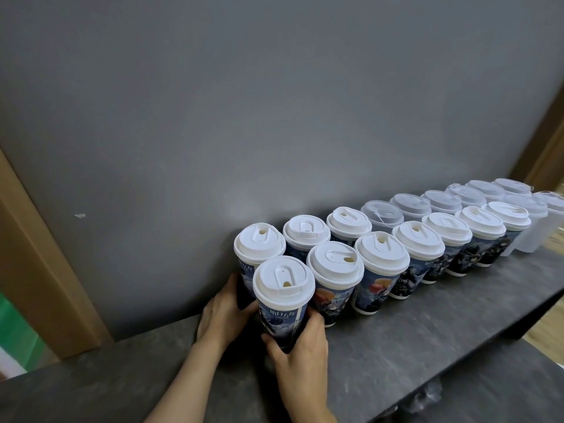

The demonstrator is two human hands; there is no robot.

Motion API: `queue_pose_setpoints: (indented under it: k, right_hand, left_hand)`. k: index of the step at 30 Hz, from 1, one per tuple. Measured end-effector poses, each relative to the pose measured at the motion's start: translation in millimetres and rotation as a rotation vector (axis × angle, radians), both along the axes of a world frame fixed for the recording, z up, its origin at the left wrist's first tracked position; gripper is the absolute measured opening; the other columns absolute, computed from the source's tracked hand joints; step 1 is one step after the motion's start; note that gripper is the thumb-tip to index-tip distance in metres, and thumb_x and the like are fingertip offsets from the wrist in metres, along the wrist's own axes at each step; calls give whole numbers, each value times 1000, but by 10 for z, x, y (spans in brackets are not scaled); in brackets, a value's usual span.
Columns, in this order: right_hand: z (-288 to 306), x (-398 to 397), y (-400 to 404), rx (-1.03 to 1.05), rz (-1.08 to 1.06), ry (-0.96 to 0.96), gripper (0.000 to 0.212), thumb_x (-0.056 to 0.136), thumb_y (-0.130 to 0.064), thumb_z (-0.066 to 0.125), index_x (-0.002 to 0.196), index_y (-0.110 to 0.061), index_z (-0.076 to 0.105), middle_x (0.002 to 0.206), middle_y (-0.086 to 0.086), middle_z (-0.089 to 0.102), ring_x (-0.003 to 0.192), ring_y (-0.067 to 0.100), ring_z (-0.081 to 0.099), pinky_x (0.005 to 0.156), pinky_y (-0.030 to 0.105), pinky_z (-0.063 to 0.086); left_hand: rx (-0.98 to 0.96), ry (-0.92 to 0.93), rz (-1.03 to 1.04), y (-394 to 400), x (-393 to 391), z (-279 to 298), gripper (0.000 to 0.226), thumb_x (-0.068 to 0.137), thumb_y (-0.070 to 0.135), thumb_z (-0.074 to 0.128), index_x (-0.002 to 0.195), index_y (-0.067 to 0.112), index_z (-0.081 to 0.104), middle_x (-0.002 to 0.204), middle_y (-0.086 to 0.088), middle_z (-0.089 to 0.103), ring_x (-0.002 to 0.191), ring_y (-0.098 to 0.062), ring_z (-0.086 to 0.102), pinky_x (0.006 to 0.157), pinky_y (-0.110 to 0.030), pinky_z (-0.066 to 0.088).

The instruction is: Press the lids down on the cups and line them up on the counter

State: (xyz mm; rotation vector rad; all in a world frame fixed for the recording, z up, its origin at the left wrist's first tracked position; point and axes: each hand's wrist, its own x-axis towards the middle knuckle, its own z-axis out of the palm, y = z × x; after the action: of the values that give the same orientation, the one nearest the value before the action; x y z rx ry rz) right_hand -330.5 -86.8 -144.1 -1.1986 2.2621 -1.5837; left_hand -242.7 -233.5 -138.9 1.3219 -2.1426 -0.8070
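Two rows of printed paper cups with white lids run along the dark counter (pixel 427 325) against the grey wall. The nearest cup (pixel 282 312) stands at the left end of the front row, its lid (pixel 283 280) on top. My left hand (pixel 224 312) wraps the bases of this cup and the back-row end cup (pixel 245 270) from the left. My right hand (pixel 300 352) grips the nearest cup's lower part from the front right. Further right, translucent cups (pixel 531 227) with frosted lids continue both rows.
A grey wall (pixel 274 117) stands directly behind the cups. Wooden door frames flank it at left (pixel 45 270) and right (pixel 546 154). The counter's front edge runs diagonally at lower right, with a crumpled plastic bag (pixel 424 398) below it.
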Motion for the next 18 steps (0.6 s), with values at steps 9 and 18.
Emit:
queue_pose_setpoints:
  k: [9, 18]
  right_hand:
    - [-10, -4, 3, 0, -3, 60, 76, 65, -24, 88, 128, -5, 49, 109, 7, 56, 108, 33, 56, 91, 47, 47]
    - [7, 3, 20, 38, -16, 30, 70, 67, -27, 86, 123, -8, 50, 110, 6, 56, 109, 33, 56, 90, 46, 46]
  left_hand:
    - [-14, 0, 1, -8, 3, -12, 52, 77, 54, 65, 120, 36, 43, 127, 2, 63, 116, -32, 58, 73, -32, 43]
    - [-15, -12, 15, 24, 25, -13, 67, 75, 54, 68, 131, 33, 39, 133, -2, 60, 120, -31, 56, 77, -32, 45]
